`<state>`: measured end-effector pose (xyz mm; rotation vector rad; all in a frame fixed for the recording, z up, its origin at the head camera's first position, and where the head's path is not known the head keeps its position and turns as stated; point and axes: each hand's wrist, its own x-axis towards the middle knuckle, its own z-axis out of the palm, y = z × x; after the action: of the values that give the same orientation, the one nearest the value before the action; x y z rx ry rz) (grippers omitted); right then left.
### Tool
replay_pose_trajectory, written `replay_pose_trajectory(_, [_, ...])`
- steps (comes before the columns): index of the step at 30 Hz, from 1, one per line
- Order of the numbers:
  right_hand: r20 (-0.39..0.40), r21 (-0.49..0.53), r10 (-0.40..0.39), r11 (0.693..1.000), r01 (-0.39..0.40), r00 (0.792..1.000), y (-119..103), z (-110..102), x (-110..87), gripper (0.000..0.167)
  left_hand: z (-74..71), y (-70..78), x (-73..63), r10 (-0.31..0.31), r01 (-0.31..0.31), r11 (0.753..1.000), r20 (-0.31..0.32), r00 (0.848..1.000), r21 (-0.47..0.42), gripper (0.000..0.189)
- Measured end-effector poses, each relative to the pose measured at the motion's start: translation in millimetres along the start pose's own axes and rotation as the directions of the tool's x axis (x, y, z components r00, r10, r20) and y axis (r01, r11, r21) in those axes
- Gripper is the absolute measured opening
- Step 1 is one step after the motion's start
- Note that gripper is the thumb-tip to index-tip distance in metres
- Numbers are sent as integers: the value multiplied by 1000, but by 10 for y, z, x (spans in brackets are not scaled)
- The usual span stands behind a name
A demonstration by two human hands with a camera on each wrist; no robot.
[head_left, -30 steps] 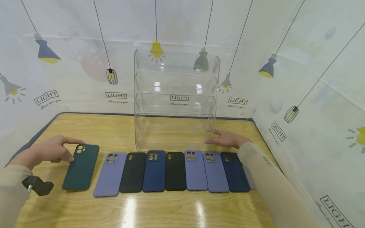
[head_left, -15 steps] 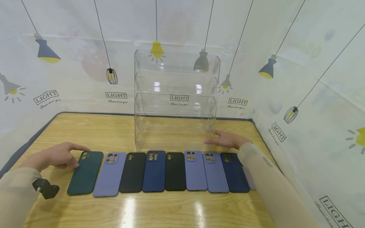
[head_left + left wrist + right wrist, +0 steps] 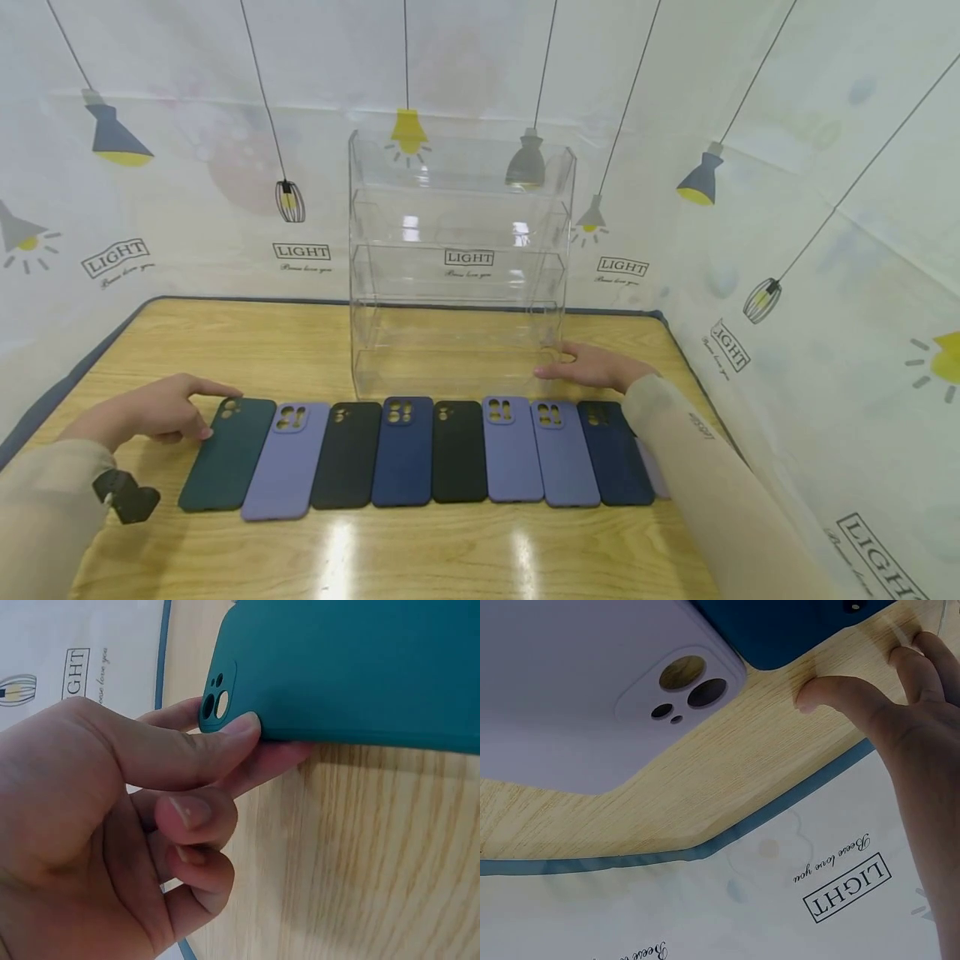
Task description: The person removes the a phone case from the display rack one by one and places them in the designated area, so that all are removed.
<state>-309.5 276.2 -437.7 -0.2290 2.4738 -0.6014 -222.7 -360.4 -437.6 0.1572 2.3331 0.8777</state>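
At the left end of the row, my left hand (image 3: 161, 408) pinches a dark green phone case (image 3: 228, 458) near its camera-hole corner. In the left wrist view, the thumb lies on the edge of the case while other fingers reach behind and under it. My right hand (image 3: 596, 367) rests at the lower right corner of a clear acrylic tiered display stand (image 3: 457, 302), thumb and fingers spread apart. Nearest that hand in the right wrist view are a navy case (image 3: 780, 630) and a pale lilac case (image 3: 562, 697).
Lilac (image 3: 285, 462), black (image 3: 347, 458), navy (image 3: 402, 458) and other phone cases lie side by side in front of the stand. The wooden table (image 3: 420, 554) has a dark blue border at the back, below a wall covering (image 3: 210, 250) printed with lamps.
My left hand has brought the green case right and slightly nearer, up beside the first lilac case. The right hand stays at the stand's corner.
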Motion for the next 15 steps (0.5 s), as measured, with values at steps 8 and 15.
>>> replay_pose_trajectory(8, [2,1,-3,1000,3,1000,-32,-11,15,115,1,21,-58,1,-1,1000,-15,1000,29,70])
replay_pose_trajectory(15, [8,38,1,999,-2,1000,-22,-8,5,110,-8,29,-56,-13,17,996,-46,999,91,70])
